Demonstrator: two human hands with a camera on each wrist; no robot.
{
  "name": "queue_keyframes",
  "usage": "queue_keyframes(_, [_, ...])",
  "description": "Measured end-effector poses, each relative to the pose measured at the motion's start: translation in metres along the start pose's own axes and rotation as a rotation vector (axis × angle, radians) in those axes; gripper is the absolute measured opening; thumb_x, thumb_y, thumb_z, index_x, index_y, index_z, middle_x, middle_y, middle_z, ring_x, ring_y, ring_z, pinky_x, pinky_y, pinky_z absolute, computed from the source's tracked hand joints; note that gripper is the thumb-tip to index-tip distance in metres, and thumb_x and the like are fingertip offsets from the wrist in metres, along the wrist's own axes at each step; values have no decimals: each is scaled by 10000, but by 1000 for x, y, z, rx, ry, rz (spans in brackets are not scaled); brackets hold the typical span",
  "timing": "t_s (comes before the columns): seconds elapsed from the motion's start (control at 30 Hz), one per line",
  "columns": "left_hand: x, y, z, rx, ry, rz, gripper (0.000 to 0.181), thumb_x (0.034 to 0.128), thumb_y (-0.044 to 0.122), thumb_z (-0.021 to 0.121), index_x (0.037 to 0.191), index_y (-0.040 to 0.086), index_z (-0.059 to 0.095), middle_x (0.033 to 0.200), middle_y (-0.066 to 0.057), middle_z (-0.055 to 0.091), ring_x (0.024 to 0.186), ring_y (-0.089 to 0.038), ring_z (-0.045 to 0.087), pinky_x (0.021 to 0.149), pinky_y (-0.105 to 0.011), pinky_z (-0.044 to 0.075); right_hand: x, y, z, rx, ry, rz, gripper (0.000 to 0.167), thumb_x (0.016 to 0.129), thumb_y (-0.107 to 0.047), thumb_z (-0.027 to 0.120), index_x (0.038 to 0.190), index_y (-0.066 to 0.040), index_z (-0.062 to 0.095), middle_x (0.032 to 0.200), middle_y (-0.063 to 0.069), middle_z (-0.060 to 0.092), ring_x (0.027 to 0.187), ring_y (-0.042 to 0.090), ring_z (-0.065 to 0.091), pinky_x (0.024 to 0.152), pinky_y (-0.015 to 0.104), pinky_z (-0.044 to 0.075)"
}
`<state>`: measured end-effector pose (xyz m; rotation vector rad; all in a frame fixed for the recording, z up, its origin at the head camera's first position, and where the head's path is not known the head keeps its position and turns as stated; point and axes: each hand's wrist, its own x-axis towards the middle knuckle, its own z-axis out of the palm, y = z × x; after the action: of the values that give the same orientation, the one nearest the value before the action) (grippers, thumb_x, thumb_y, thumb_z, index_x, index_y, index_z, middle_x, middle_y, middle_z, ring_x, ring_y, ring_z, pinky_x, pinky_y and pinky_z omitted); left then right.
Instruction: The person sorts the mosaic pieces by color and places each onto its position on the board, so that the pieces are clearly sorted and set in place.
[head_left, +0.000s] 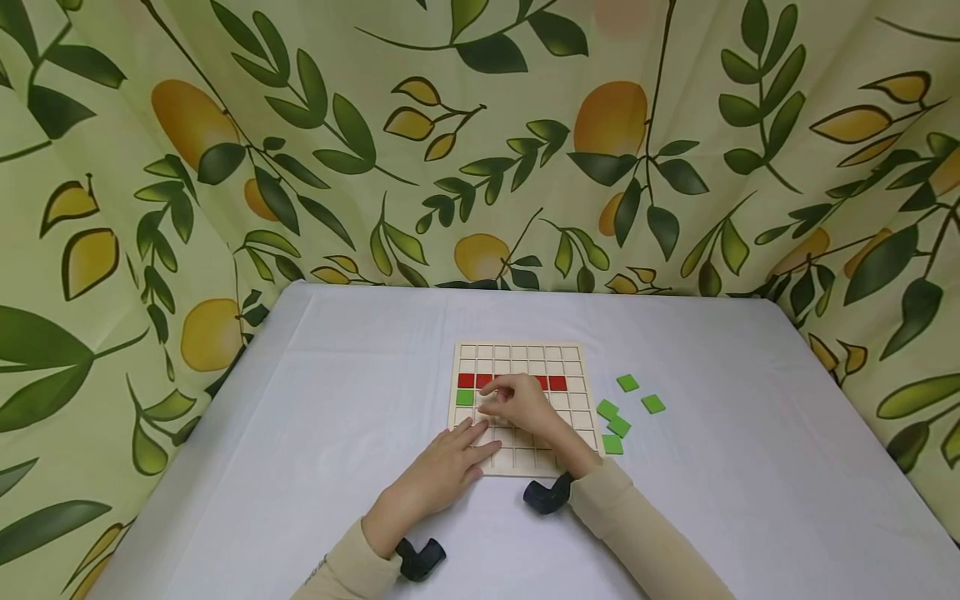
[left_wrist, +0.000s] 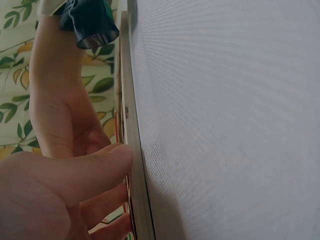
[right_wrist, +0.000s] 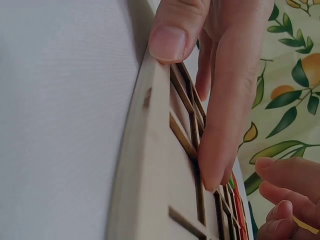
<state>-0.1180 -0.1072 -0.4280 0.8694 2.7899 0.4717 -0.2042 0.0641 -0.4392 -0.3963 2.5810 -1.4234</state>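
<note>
A wooden grid board (head_left: 517, 468) lies on the table, with red square tiles (head_left: 467, 381) along one row and a green square tile (head_left: 465, 397) below the row's left end. My left hand (head_left: 438, 467) rests on the board's near left corner, fingers straight; in the left wrist view its thumb (left_wrist: 107, 162) touches the board's edge. Over the cells right of the green tile is my right hand (head_left: 521, 402), index finger and thumb bent toward each other. Whether a tile is between them cannot be seen. The right hand hides part of the red row.
Several loose green tiles (head_left: 618, 426) lie on the white tablecloth (head_left: 337, 375) right of the board. Black wrist devices (head_left: 422, 560) are worn on both wrists. A leaf-and-fruit patterned curtain (head_left: 420, 200) hangs behind and beside the table.
</note>
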Motion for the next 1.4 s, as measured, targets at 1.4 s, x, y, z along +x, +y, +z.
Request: queue_keyframes(1.4, [0,2,0,-4,-5,-25,410,973,206,544,1383,205,537,1543,-96,409,1456,-321,353,1145,-549,361,-45,28,-40,5,11,17,198,795,-132,755,951,-14,727,643,-17,528,571,46,443,494,151,362])
